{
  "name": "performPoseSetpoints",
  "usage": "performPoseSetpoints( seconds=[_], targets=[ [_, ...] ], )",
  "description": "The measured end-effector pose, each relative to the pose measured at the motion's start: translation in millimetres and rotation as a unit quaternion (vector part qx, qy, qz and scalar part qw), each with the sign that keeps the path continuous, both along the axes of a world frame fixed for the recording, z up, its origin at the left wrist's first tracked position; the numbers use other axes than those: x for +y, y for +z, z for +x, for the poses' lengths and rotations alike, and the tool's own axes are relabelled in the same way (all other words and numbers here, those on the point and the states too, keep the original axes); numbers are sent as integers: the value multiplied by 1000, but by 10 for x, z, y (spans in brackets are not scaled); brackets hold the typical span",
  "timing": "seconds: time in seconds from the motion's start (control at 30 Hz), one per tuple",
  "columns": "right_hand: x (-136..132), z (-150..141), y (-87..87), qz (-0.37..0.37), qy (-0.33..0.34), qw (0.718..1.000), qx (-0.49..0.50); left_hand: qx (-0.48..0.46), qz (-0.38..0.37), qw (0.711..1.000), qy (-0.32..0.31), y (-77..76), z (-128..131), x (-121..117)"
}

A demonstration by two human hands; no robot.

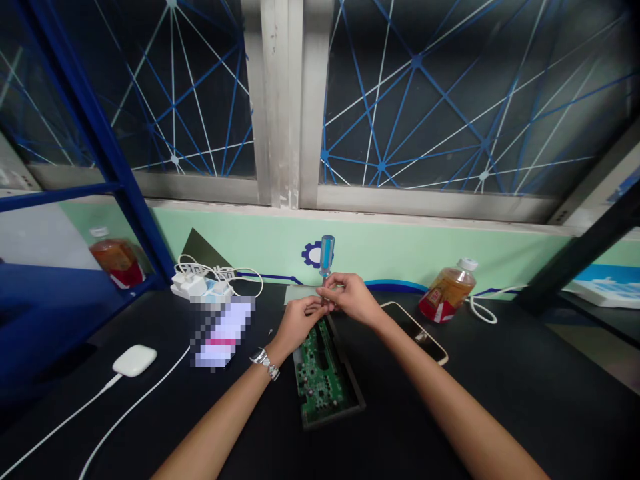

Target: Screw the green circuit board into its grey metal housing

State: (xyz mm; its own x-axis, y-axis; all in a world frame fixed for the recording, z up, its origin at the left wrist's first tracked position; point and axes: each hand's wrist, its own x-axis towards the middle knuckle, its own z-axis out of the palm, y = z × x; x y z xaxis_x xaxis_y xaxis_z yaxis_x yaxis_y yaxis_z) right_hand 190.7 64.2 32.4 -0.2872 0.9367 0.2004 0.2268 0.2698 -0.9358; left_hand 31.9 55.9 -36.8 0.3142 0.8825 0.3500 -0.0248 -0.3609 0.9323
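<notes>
- Two hands meet over the far end of a green circuit board (pixel 327 385); the right hand (pixel 350 297) pinches the metal shaft of a screwdriver (pixel 327 255) below its blue, clear handle.
- Left hand (pixel 296 321): fingers bunched low by the shaft; they overlap the other fingertips, so I cannot tell what, if anything, they pinch.
- The screwdriver stands nearly upright, handle on top, its tip hidden behind the fingers.
- The board lies in a dark frame (pixel 356 393) on the black table (pixel 400 433), between the forearms.
- A silver watch (pixel 265 362) circles the left wrist.
- Just right of the board: a phone (pixel 417 333), partly behind the right forearm; beyond it, a tilted-looking bottle (pixel 447 293) with a white cap.
- To the left: a blurred-out screen (pixel 226 333), a white case (pixel 135 361) with a cable, and a power strip (pixel 203 285) by the wall.
</notes>
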Motion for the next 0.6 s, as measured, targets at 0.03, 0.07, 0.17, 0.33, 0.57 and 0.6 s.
performPoseSetpoints(
  seconds=[0.03,0.07,0.17,0.33,0.57,0.6],
  targets=[
    [0,7,7,0,9,1000,-3,3,0,1000,0,10,-20,-5],
    [-4,16,20,-1,16,1000,-6,9,0,1000,2,25,-40,-11],
    [-24,41,68,-16,35,999,-11,33,10,999,16,66,-94,-24],
    [-69,45,119,-44,97,994,2,42,52,997,36,59,-85,-11],
    [-69,-12,42,-35,75,997,10,23,55,998,4,-11,58,7],
    [-52,-12,16,-30,47,998,12,25,48,999,3,-18,65,7]
  ],
)
